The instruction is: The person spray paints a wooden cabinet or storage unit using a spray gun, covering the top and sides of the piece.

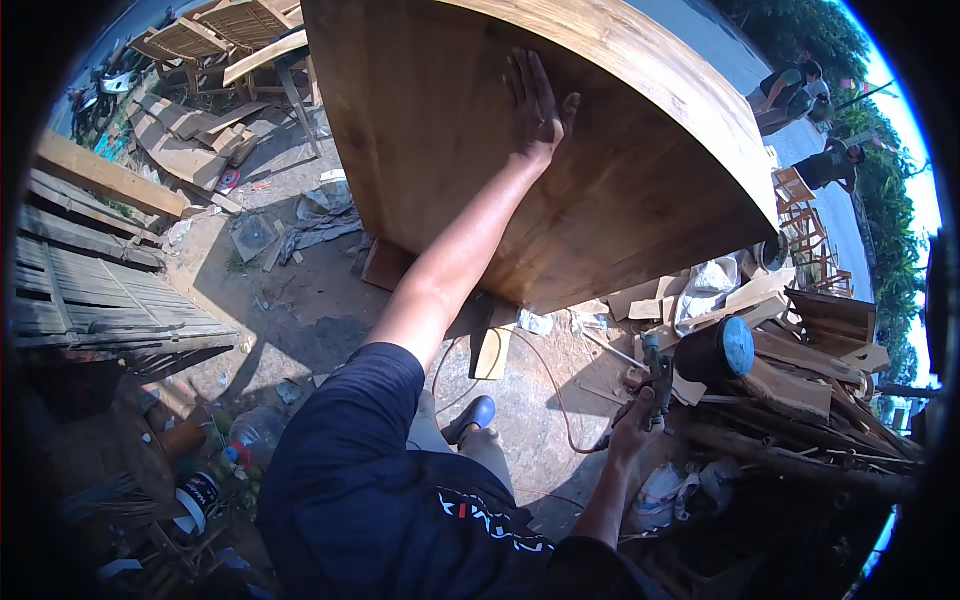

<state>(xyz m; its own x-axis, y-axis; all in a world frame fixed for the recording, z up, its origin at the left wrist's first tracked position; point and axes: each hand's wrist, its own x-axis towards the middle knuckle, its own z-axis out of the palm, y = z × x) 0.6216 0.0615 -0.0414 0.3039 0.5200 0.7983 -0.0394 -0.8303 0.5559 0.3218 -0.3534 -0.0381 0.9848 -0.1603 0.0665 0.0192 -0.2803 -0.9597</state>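
Observation:
A large brown wooden panel [420, 130] with a curved, pale edge stands tilted in front of me. My left hand [541, 120] lies against its broad face, palm down with the fingers stretched out. Lower right, my right hand [632, 428] is wrapped round the handle of a spray gun [658, 378]. A dark round cup with a blue end [738, 348] sits on the gun, pointing right. From the gun a thin reddish hose [556, 392] loops over the ground. Under the panel's lower edge a short wooden block [494, 350] shows.
Wood offcuts [790, 390] are heaped at the right, with wooden chair frames [800, 215] beyond. Slatted wooden boards [110, 290] stand at the left, near a clear plastic bottle [258, 432]. Folding chairs [195, 40] and scrap boards [180, 140] lie far left. Other people [790, 92] are at the far right.

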